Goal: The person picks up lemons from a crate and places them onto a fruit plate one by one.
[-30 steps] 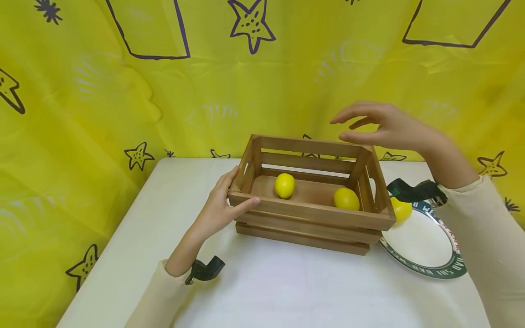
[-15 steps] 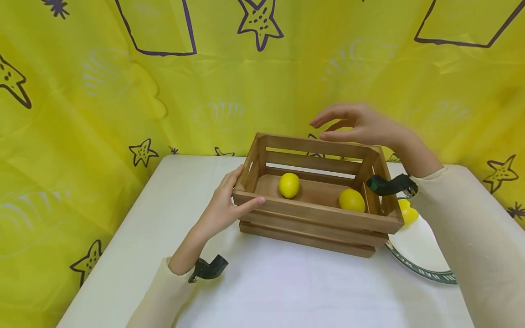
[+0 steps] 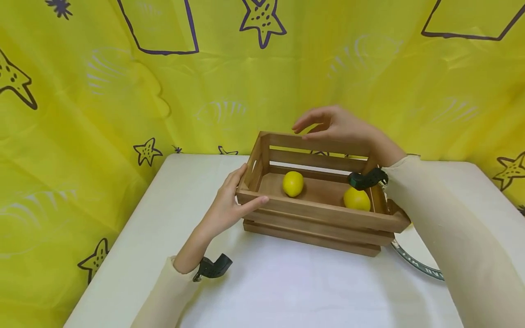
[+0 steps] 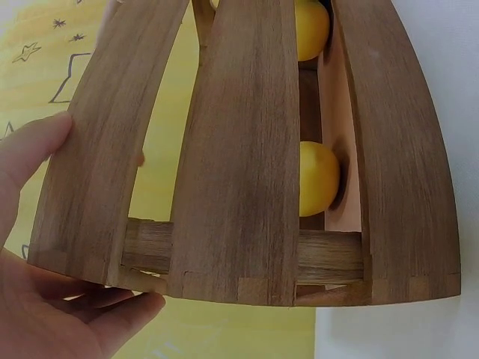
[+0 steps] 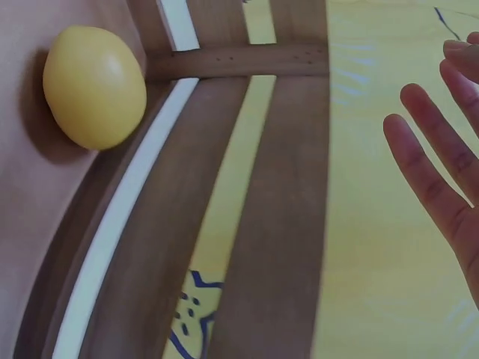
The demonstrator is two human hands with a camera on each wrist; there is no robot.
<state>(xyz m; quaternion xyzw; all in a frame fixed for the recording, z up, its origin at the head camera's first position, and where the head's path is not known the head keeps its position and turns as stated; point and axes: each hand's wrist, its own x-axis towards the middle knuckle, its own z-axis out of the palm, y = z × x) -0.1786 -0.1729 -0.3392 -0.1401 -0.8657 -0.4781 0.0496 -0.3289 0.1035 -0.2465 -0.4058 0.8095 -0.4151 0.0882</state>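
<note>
Two yellow fruits (image 3: 293,184) are already lying in the wooden crate (image 3: 324,210), whose near-left corner the left hand (image 3: 224,207) is gripping, while the right hand (image 3: 336,125) is hovering, fingers apart, by its far edge, its sleeve (image 3: 451,237) obscuring whether the plate (image 3: 415,263) holds more.

From farthest back, the head view is looking forward and down on the wooden crate (image 3: 320,211). The left wrist view is facing its near side (image 4: 232,164) up close, a part both are sharing, while the right wrist view is peering inside toward its far slats (image 5: 292,209).
</note>
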